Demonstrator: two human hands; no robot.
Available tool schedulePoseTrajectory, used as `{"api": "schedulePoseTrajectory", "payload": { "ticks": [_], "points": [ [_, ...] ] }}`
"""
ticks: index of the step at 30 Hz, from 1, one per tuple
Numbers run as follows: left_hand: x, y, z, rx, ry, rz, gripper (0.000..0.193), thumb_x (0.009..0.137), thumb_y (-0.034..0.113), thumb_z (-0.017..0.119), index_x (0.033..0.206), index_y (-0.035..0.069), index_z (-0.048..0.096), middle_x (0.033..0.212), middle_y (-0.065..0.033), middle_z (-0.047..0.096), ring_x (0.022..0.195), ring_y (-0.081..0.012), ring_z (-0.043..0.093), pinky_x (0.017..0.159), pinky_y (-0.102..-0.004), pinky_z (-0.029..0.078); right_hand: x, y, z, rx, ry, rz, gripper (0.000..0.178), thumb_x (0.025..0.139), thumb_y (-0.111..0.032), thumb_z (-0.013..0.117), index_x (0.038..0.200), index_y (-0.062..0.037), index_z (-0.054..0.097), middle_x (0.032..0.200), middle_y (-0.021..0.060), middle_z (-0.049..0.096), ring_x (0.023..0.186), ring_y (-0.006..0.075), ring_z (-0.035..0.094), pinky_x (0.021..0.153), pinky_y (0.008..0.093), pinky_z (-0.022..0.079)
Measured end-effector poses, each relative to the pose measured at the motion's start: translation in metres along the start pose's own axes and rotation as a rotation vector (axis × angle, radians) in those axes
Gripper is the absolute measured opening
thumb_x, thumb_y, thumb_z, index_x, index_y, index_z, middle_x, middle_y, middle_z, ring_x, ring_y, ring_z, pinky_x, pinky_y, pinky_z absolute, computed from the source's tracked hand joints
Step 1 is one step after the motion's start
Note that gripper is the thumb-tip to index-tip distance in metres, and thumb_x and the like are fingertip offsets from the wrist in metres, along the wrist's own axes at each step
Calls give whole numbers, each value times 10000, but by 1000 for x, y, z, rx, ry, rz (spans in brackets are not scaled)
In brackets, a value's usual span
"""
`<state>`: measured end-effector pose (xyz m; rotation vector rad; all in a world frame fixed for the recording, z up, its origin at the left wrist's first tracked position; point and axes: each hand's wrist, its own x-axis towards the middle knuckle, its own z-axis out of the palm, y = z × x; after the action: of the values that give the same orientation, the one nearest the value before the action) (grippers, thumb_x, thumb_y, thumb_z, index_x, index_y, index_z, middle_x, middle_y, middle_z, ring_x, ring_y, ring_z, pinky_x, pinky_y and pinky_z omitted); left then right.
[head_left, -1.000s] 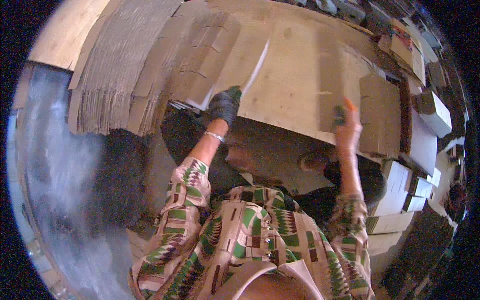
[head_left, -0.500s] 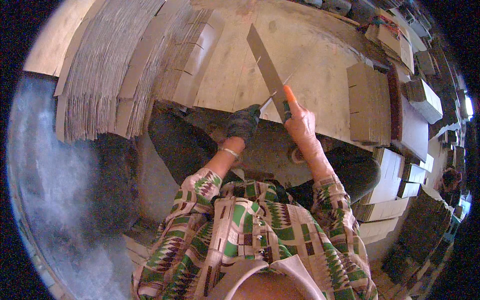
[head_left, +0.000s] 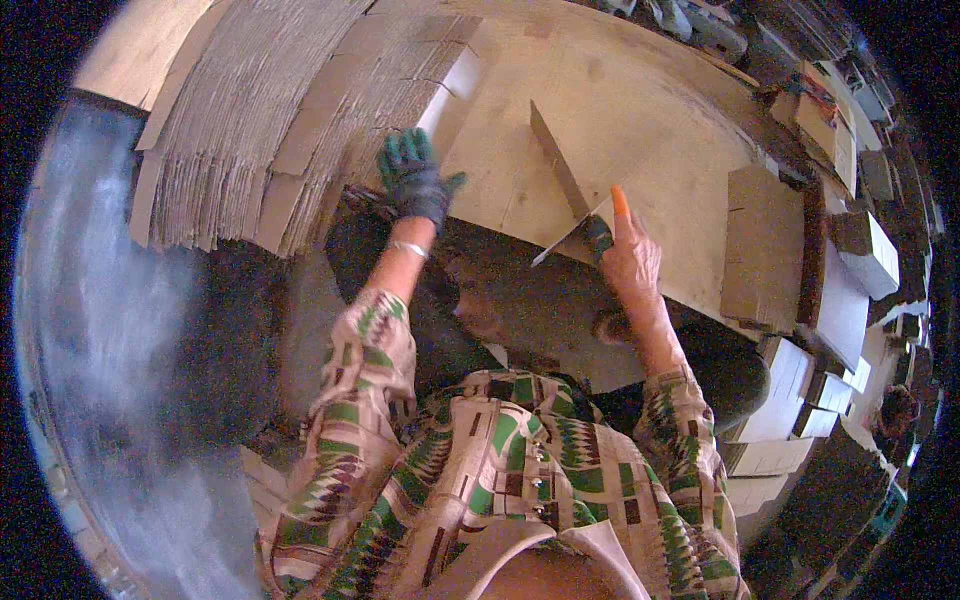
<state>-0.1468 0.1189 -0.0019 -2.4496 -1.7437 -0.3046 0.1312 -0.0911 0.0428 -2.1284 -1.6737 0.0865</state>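
My left hand (head_left: 415, 185), in a dark glove with green fingers, is open with the fingers spread. It reaches over the near right end of a row of stacked brown cardboard strips (head_left: 375, 95); whether it touches them I cannot tell. My right hand (head_left: 630, 250), with an orange cover on its index finger and a dark one on the thumb, grips a narrow cardboard strip (head_left: 560, 160) that slants away to the far left. A thin pale-edged piece (head_left: 565, 240) crosses beside the thumb and points toward me, seen nearly edge-on.
A plywood board (head_left: 660, 130) lies in front of me. On its right stands another stack of cardboard pieces (head_left: 762, 245). Pale cartons or bundles (head_left: 865, 255) stand farther right. More cardboard sheets (head_left: 250, 110) fill the left side, above a grey floor (head_left: 140, 330).
My left hand has let go of the cardboard pieces and moved left to the stacked strips, its fingers opening. My right hand keeps its hold; the strip now sits lower in view.
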Motion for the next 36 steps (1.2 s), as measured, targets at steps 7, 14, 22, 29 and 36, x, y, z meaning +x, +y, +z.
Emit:
{"api": "schedulePoseTrajectory", "payload": {
  "ticks": [7,14,22,29,36],
  "points": [
    [22,-68,6,169,33,19,456,880,409,672,1265,165,645,1488,-81,474,1415,-386,329,1166,-538,250,55,-8,36,-98,-219,70,752,801,-42,635,1493,-184,379,1002,202,701,853,400,690,712,520,552],
    [6,-18,4,-496,-111,-183,314,928,373,606,1166,189,697,971,-198,693,891,-411,665,775,-499,529,33,-21,11,200,-139,106,868,799,16,584,1547,-332,313,897,243,699,840,458,674,720,535,535],
    [-30,74,7,-363,-292,217,344,990,298,503,1282,191,648,1198,-104,694,993,-343,686,831,-436,553,17,-46,-5,171,-164,-4,951,722,45,627,1553,-290,307,871,206,702,783,407,687,682,505,555],
    [-42,99,32,-628,-421,106,422,945,451,589,1258,178,662,1146,-106,714,1037,-337,682,912,-385,534,-5,-20,43,-64,-275,-3,840,801,-53,587,1561,-216,269,816,164,721,743,402,704,659,526,560],
    [-17,124,-11,-516,219,173,588,887,533,638,1254,73,641,1348,-165,603,1314,-394,491,1117,-518,344,1,1,-27,71,-75,77,767,729,47,597,1450,-172,454,1400,146,530,1276,374,509,980,463,487]
  ]
}}
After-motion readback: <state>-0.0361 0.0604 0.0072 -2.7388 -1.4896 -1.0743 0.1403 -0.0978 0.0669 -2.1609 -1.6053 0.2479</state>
